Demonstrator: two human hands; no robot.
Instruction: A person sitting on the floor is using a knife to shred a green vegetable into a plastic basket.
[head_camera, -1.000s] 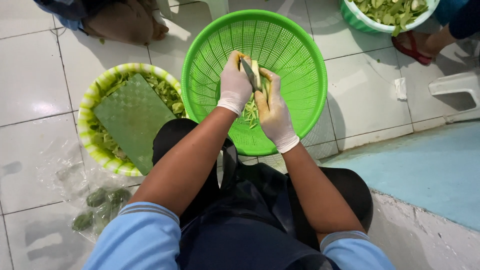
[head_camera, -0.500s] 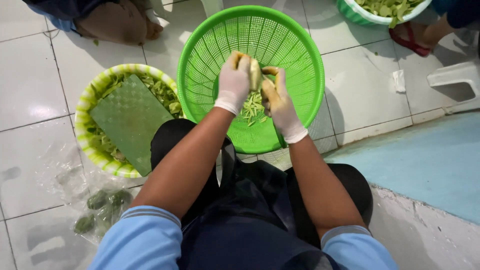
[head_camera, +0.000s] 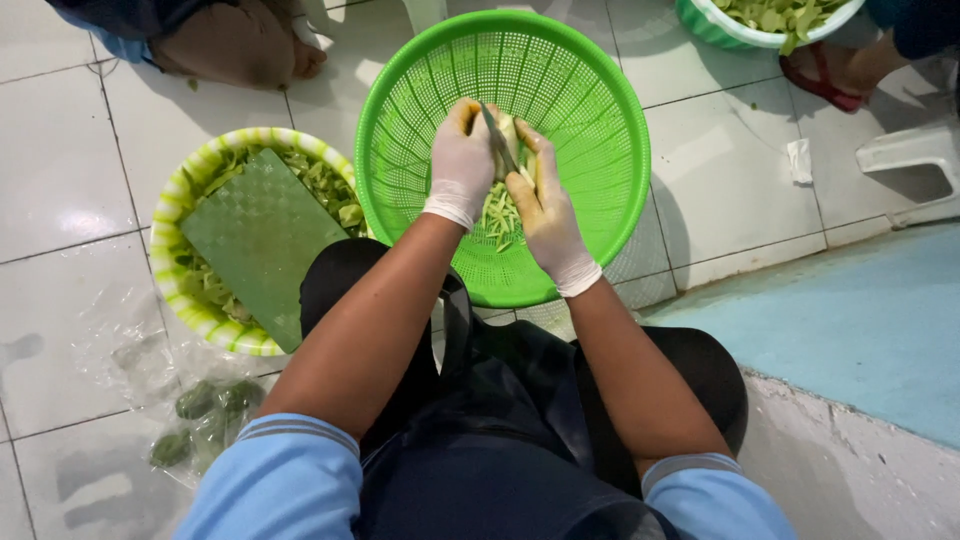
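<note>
Pale green fruit (head_camera: 512, 135), part-peeled, held up over the middle of the bright green colander (head_camera: 600, 110), above the basket floor, not resting on it. Left hand (head_camera: 462, 160), in a thin white glove, curls around the fruit's left side, fingers closed on it. Right hand (head_camera: 545, 205), gloved too and stained yellowish, has its fingers folded around a small knife (head_camera: 494, 138); the blade angles up and left across the fruit, between the two hands. Whether the right fingers also touch the fruit, cannot tell.

Shredded green strips (head_camera: 497, 215) lie in a small heap directly under the hands, on the colander's near floor. Far half of the colander is bare mesh, open room all around the heap. Near rim sits just over the person's knees, dark apron (head_camera: 480, 420) below.

Left of the colander, rims nearly touching: a yellow-and-green striped bowl (head_camera: 165, 215) full of green peelings (head_camera: 320, 180), with a flat green cutting board (head_camera: 260, 240) tilted across it, its lower corner jutting past the bowl's near edge.

On the white floor tiles (head_camera: 60, 170), near left: a clear plastic bag (head_camera: 120, 350) with a few whole dark green fruits (head_camera: 205, 405).

Top left, another person's bare foot (head_camera: 240, 45), near the colander's rim. Top right, a second green bowl of cut pieces (head_camera: 770, 20) and a foot in a red sandal (head_camera: 835, 75). Right, a blue mat (head_camera: 860, 340) along a raised edge.
</note>
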